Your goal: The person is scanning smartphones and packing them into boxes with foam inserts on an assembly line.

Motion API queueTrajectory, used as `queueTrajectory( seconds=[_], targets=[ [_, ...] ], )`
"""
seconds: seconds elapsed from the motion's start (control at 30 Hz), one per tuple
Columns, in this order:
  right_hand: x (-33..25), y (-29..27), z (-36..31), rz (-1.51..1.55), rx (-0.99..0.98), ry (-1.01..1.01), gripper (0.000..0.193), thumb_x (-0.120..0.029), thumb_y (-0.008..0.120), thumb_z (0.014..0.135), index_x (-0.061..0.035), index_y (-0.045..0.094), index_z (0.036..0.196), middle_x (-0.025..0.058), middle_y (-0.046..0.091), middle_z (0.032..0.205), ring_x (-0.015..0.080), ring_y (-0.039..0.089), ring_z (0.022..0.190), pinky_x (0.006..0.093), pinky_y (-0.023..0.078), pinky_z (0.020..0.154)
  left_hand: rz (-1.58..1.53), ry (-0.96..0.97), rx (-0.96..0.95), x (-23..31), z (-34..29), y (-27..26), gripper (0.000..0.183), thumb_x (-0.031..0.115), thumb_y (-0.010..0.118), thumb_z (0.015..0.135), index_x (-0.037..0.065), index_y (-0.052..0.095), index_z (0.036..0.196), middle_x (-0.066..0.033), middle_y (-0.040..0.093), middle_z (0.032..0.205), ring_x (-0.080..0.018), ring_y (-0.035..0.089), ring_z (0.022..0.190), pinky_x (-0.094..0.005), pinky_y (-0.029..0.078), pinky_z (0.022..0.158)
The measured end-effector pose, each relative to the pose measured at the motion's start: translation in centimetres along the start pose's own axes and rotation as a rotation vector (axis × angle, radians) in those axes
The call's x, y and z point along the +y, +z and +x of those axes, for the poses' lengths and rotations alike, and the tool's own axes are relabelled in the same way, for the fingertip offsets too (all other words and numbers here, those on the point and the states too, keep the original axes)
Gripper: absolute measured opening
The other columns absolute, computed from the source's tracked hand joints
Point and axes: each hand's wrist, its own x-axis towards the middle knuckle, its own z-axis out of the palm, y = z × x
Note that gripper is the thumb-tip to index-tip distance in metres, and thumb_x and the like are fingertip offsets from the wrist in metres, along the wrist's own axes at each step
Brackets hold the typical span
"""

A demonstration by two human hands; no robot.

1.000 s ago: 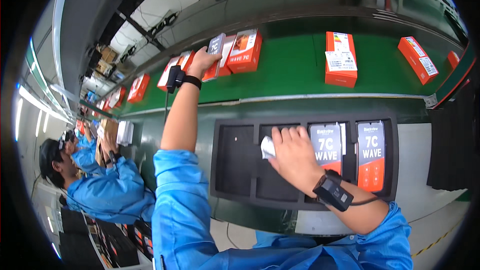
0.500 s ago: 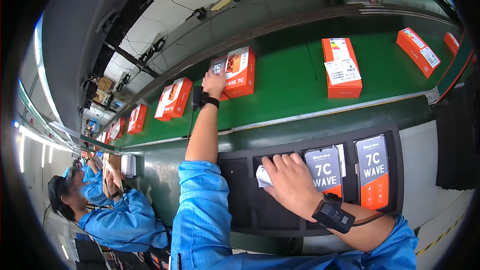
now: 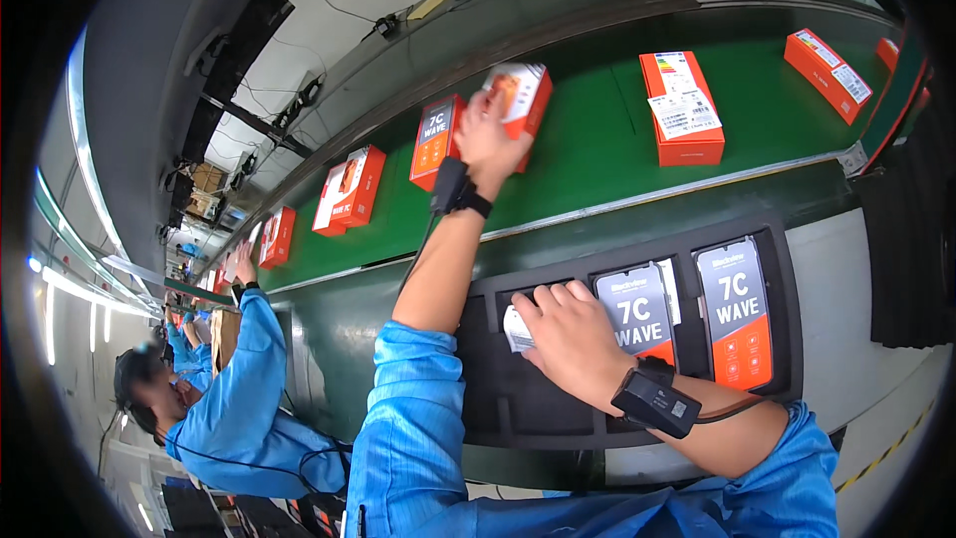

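My left hand (image 3: 490,144) reaches over the green conveyor belt, its fingers on an orange-and-white box lid (image 3: 522,100) that is blurred by motion. Just left of it stands an open orange box (image 3: 436,143) with a grey-and-orange phone face up inside. Below, my right hand (image 3: 580,344) is over a black compartment tray (image 3: 498,423), with a small folded white paper (image 3: 517,330) pinched at its thumb side. Beside that hand, one phone (image 3: 637,314) sits in a compartment with a white slip at its edge. Another phone (image 3: 736,314) occupies the compartment at the tray's right end.
More orange boxes are along the belt: a pair (image 3: 348,191) to the left, one with labels (image 3: 681,110) to the right, another (image 3: 829,77) farther right. A co-worker in blue (image 3: 249,418) sits at the left, reaching to the belt. A metal rail (image 3: 617,207) edges the belt.
My left hand has left the phone in the open box and moved right onto the lid, which has shifted right, away from that box. My right hand keeps its hold on the paper.
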Motion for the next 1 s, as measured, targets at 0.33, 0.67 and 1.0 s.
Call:
queueTrajectory(
  seconds=[0.33, 0.67, 1.0],
  targets=[
    [0.4, 0.8, -0.4, -0.036, 0.096, -0.006, 0.02, -0.01, 0.055, 0.079, -0.0016, 0.059, 0.097, 0.0083, 0.059, 0.085, 0.0214, 0.057, 0.087, 0.0326, 0.041, 0.086, -0.099, -0.183, 0.097, -12.9, 1.6, -2.8, 0.06, 0.034, 0.066, 0.067, 0.011, 0.063, 0.122, -0.0124, 0.053, 0.136, -0.0305, 0.051, 0.123, -0.0434, 0.04, 0.101],
    [0.6, 1.4, -0.6, 0.003, 0.061, 0.012, 0.036, -0.011, 0.067, 0.069, 0.0, 0.056, 0.102, 0.0087, 0.056, 0.088, 0.0235, 0.055, 0.088, 0.0335, 0.041, 0.084, 0.071, -0.246, -0.157, -8.0, 2.4, -1.2, 0.06, 0.042, 0.061, 0.072, 0.021, 0.058, 0.129, -0.0051, 0.046, 0.143, -0.0314, 0.048, 0.126, -0.0543, 0.039, 0.099],
    [0.6, 1.3, -0.4, -0.003, 0.04, -0.003, 0.029, -0.009, 0.063, 0.073, -0.0008, 0.058, 0.1, 0.0103, 0.058, 0.09, 0.0239, 0.056, 0.089, 0.034, 0.041, 0.083, 0.044, -0.189, -0.304, -8.4, 1.3, 2.2, 0.076, 0.046, 0.063, 0.074, 0.029, 0.038, 0.144, -0.0049, 0.033, 0.152, -0.0377, 0.042, 0.127, -0.0548, 0.037, 0.101]
  ],
)
